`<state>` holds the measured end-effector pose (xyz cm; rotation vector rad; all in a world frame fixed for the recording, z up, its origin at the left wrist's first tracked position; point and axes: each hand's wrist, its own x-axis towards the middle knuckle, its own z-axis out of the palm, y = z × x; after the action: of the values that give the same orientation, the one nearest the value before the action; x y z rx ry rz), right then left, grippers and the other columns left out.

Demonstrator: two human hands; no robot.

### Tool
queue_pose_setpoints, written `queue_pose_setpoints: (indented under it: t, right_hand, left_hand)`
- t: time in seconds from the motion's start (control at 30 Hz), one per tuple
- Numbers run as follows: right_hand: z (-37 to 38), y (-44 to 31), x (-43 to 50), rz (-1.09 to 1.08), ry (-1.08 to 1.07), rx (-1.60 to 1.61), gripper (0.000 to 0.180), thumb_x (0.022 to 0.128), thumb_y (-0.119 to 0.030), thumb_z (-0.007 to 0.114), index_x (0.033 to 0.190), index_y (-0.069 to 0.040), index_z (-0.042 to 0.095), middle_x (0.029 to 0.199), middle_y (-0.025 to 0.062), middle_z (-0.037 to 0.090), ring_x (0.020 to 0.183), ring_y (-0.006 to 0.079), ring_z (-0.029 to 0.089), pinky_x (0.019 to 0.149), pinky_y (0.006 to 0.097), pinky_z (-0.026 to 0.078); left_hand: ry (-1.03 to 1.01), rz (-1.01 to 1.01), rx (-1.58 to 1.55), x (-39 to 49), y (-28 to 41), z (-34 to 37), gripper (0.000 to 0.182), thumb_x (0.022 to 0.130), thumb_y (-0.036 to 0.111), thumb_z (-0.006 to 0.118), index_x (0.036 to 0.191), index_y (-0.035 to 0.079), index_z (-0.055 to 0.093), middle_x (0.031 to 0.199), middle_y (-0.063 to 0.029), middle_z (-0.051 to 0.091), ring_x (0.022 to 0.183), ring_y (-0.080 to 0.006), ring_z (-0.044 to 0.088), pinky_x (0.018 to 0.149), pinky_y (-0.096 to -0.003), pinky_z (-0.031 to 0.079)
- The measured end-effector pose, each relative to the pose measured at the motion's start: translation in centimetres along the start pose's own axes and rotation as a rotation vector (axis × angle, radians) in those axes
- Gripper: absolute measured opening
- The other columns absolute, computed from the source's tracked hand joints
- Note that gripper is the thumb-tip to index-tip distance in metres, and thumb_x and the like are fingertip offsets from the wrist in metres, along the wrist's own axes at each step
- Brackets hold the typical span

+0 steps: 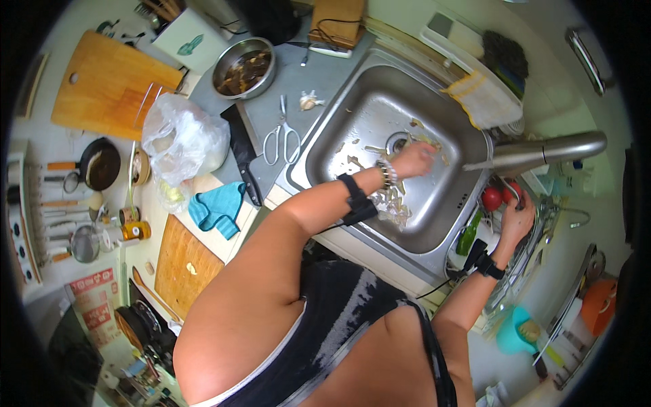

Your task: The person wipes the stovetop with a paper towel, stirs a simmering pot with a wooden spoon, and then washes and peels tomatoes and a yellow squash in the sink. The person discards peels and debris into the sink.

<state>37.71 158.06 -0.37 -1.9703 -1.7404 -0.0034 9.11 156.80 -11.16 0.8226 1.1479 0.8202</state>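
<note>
My left hand [414, 158] is over the stainless-steel sink [427, 213], close to the drain [396, 142]. Its fingers are blurred, so whether they hold anything is unclear. Pale peelings and scraps [394, 208] lie wet on the sink floor around it. At the sink's right side my right hand [519, 221] has its fingers on the lever [514, 191] of the metal faucet [549, 147]. Two red tomatoes [492, 198] sit just beyond that hand. Beside them a green pepper [468, 234] lies in the rack [531, 249].
Left of the sink are scissors [282, 140], a cleaver [246, 168], garlic [308, 100] and a steel bowl [244, 68] of dark food in liquid. A plastic bag [185, 137], teal cloth [217, 208] and cutting board [185, 264] lie nearer. A yellow-edged cloth [475, 99] hangs behind the sink.
</note>
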Motion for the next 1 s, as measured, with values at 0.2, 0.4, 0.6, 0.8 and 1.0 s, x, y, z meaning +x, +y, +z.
queue_pose_setpoints:
  t: [0.2,0.4,0.6,0.8,1.0]
  right_hand:
    - [5.8,-7.1,-1.1,0.563,-0.688,1.648,0.019,0.092,-0.020,0.053,0.097,-0.003,0.059,0.082,0.0086,0.059,0.077,0.0180,0.057,0.065,0.0287,0.047]
    - [10.3,-9.4,0.3,0.340,-1.002,1.770,0.041,0.095,-0.035,0.047,0.072,-0.003,0.057,0.056,0.0065,0.048,0.053,0.0195,0.048,0.053,0.0313,0.042]
    - [7.8,-6.6,-3.1,-0.114,-0.079,0.546,0.046,0.093,-0.036,0.048,0.080,0.006,0.061,0.067,0.0207,0.060,0.061,0.0268,0.058,0.060,0.0396,0.043]
    - [2.8,2.5,3.6,-0.124,-0.351,-0.185,0.042,0.087,-0.038,0.055,0.070,-0.002,0.068,0.059,0.0194,0.061,0.061,0.0322,0.064,0.057,0.0416,0.047]
    - [2.5,5.1,6.3,-0.138,-0.346,0.021,0.031,0.086,-0.030,0.058,0.080,-0.001,0.068,0.071,0.0168,0.066,0.065,0.0283,0.065,0.061,0.0392,0.049]
  left_hand:
    - [-0.414,-0.074,-0.814,5.1,2.5,6.2,0.022,0.093,0.027,0.048,0.093,0.008,0.059,0.078,-0.0024,0.062,0.070,-0.0121,0.058,0.072,-0.0281,0.050]
    - [-0.476,-0.188,-1.247,3.8,2.0,8.9,0.042,0.090,0.046,0.044,0.068,0.013,0.054,0.064,-0.0014,0.057,0.061,-0.0141,0.053,0.067,-0.0321,0.046]
    - [-0.378,-0.080,-0.807,2.8,5.6,10.4,0.024,0.091,0.027,0.050,0.084,0.005,0.057,0.082,-0.0077,0.062,0.074,-0.0185,0.059,0.067,-0.0347,0.050]
    - [-0.417,0.213,0.052,0.8,5.6,5.1,0.024,0.083,0.018,0.065,0.101,0.002,0.064,0.091,-0.0075,0.065,0.080,-0.0159,0.062,0.071,-0.0289,0.053]
    - [-0.183,0.264,1.222,-4.6,-0.7,-4.7,0.041,0.071,0.029,0.066,0.104,0.005,0.063,0.092,-0.0176,0.062,0.095,-0.0335,0.058,0.086,-0.0421,0.044]
